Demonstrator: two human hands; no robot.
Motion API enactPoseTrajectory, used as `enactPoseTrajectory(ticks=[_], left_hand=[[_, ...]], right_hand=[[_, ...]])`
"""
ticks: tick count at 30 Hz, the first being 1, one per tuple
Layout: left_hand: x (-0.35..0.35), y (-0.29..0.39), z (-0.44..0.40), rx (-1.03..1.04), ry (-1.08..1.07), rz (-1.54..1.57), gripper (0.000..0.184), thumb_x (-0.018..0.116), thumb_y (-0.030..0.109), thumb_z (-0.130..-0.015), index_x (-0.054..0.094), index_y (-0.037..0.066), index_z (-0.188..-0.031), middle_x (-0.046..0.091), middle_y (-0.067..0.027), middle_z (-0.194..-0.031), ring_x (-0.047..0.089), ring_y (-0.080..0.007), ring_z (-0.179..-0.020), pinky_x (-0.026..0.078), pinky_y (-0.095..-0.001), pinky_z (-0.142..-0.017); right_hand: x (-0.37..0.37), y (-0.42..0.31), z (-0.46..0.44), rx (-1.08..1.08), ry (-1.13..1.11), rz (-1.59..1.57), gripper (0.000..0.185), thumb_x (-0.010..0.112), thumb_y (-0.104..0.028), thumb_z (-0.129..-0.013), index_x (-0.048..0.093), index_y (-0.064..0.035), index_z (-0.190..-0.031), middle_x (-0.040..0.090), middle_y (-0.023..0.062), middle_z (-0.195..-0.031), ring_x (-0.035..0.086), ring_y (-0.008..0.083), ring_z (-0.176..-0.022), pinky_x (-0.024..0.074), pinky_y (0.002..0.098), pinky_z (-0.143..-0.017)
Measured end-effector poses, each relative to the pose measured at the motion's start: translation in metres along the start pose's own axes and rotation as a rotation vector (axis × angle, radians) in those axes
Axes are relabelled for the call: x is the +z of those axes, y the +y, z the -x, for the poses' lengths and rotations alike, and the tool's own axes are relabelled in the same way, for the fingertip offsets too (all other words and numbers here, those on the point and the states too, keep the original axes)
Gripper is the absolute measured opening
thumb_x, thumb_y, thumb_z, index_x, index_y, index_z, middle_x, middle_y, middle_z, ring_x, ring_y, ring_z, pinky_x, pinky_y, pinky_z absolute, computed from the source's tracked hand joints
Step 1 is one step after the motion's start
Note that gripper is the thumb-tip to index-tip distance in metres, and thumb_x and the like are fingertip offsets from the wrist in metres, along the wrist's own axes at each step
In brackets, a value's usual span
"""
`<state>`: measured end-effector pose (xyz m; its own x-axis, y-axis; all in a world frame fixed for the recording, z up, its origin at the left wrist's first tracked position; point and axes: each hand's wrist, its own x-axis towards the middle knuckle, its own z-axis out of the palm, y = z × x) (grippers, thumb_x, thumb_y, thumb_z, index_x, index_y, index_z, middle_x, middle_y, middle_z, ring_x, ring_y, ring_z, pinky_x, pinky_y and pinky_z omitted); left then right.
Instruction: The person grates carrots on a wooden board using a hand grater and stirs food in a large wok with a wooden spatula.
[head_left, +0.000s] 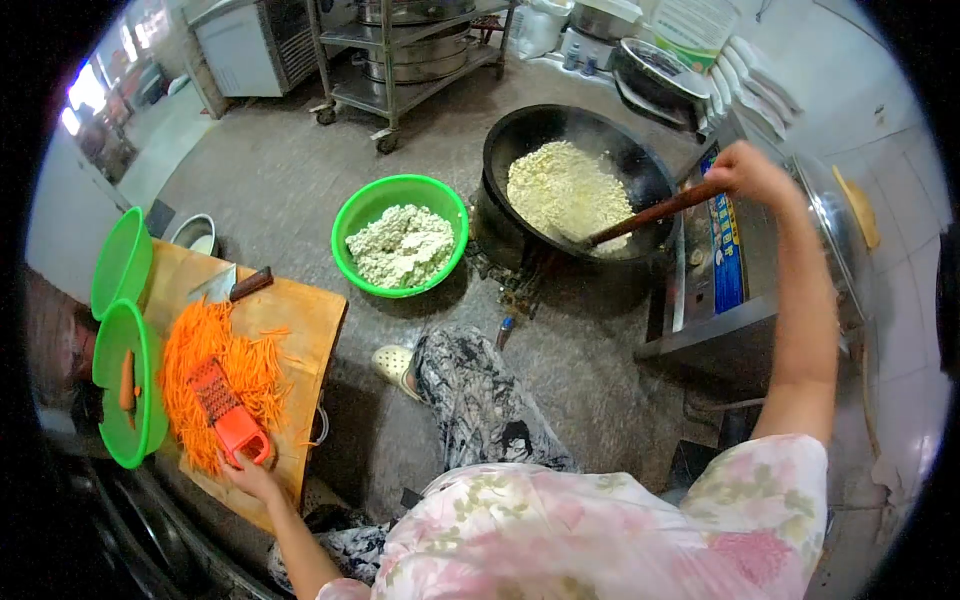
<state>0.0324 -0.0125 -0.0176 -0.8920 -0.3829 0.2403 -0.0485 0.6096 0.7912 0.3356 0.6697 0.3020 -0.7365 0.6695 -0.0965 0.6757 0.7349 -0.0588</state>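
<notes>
My right hand (745,172) is closed around the wooden handle of a long spatula (665,208), whose end rests among pale crumbly food (565,190) in a big black wok (655,170). At the lower left, my left hand (250,475) is at the handle end of an orange grater (225,405), its fingers partly hidden there. The grater lies on a heap of shredded carrot (190,340), which covers much of a wooden board (315,320). Behind the heap is a cleaver (250,284) with a dark handle.
A green basin (343,240) of white crumbly food stands on the floor left of the wok. Two green baskets (152,400) sit left of the board, the nearer holding a carrot (127,380). A metal stove cabinet (760,300) is at right, a wheeled rack (385,95) behind.
</notes>
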Motion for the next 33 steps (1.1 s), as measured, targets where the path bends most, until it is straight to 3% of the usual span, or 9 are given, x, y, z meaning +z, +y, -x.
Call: enactPoseTrajectory(ticks=[4,9,15,22,24,25,28,31,33], left_hand=[[0.005,-0.023,0.006,0.097,0.020,-0.042,0.043,0.041,0.022,-0.092,0.034,0.002,-0.128,0.037,-0.0176,-0.130,0.042,-0.0301,-0.115,0.036,-0.0364,-0.092],[0.008,-0.026,0.021,-0.057,0.014,-0.061,0.045,0.040,0.024,-0.091,0.034,0.000,-0.128,0.039,-0.0210,-0.127,0.043,-0.0321,-0.112,0.035,-0.0357,-0.092],[0.021,-0.053,0.019,0.034,0.039,-0.167,0.046,0.040,0.027,-0.091,0.035,-0.001,-0.127,0.041,-0.0218,-0.125,0.043,-0.0338,-0.111,0.035,-0.0366,-0.092],[0.019,-0.043,0.021,-0.020,0.005,-0.259,0.044,0.040,0.025,-0.091,0.036,-0.002,-0.126,0.042,-0.0220,-0.125,0.043,-0.0340,-0.111,0.035,-0.0367,-0.092],[0.018,-0.051,0.020,0.019,-0.004,-0.227,0.044,0.040,0.024,-0.091,0.036,-0.002,-0.126,0.042,-0.0222,-0.124,0.044,-0.0340,-0.111,0.035,-0.0365,-0.092],[0.017,-0.054,0.020,0.038,-0.008,-0.209,0.044,0.040,0.024,-0.091,0.036,-0.002,-0.126,0.043,-0.0223,-0.124,0.044,-0.0340,-0.110,0.035,-0.0364,-0.092],[0.017,-0.055,0.022,0.039,0.019,-0.183,0.043,0.040,0.023,-0.091,0.036,-0.003,-0.125,0.044,-0.0225,-0.122,0.044,-0.0340,-0.109,0.035,-0.0361,-0.091],[0.017,-0.048,0.026,0.051,0.030,-0.184,0.043,0.040,0.022,-0.091,0.036,-0.003,-0.125,0.044,-0.0226,-0.121,0.045,-0.0339,-0.108,0.035,-0.0356,-0.091],[0.018,-0.057,0.025,0.081,0.042,-0.153,0.043,0.040,0.022,-0.090,0.036,-0.003,-0.125,0.045,-0.0227,-0.121,0.046,-0.0340,-0.107,0.035,-0.0357,-0.090]], right_hand=[[-0.070,-0.006,-0.011,0.033,-0.073,0.016,0.026,0.061,-0.025,-0.077,0.064,-0.0005,-0.068,0.058,0.0055,-0.054,0.052,0.0120,-0.045,0.0405,0.0280,-0.043],[-0.097,-0.014,-0.042,0.059,-0.162,0.073,0.022,0.060,-0.022,-0.076,0.063,-0.0027,-0.066,0.056,0.0051,-0.052,0.047,0.0094,-0.041,0.0333,0.0246,-0.037],[0.069,-0.012,-0.082,-0.141,-0.066,0.269,0.024,0.068,-0.027,-0.067,0.067,-0.0060,-0.078,0.063,0.0122,-0.071,0.061,0.0266,-0.067,0.0473,0.0368,-0.059],[0.268,-0.049,-0.060,0.215,0.131,0.202,0.026,0.059,-0.017,-0.077,0.052,-0.0008,-0.096,0.058,0.0182,-0.088,0.061,0.0345,-0.076,0.0502,0.0410,-0.067],[0.292,-0.051,-0.048,0.304,0.114,0.089,0.029,0.059,-0.014,-0.077,0.048,-0.0002,-0.099,0.056,0.0208,-0.089,0.061,0.0355,-0.075,0.0503,0.0416,-0.063],[0.323,-0.033,-0.045,0.233,0.271,0.021,0.021,0.056,-0.010,-0.078,0.050,0.0006,-0.095,0.056,0.0189,-0.076,0.059,0.0312,-0.059,0.0484,0.0397,-0.050],[0.315,-0.028,-0.044,0.828,-0.139,-0.968,0.012,0.051,-0.008,-0.080,0.048,-0.0003,-0.089,0.053,0.0069,-0.065,0.053,0.0173,-0.050,0.0422,0.0298,-0.041],[0.326,-0.012,-0.030,0.969,-0.207,-1.800,0.010,0.052,-0.010,-0.081,0.045,-0.0043,-0.075,0.044,0.0011,-0.053,0.039,0.0081,-0.040,0.0285,0.0225,-0.033],[0.330,-0.015,-0.019,0.935,-0.115,-1.807,0.014,0.052,-0.010,-0.081,0.043,-0.0063,-0.071,0.044,0.0008,-0.054,0.037,0.0066,-0.039,0.0268,0.0212,-0.033]])
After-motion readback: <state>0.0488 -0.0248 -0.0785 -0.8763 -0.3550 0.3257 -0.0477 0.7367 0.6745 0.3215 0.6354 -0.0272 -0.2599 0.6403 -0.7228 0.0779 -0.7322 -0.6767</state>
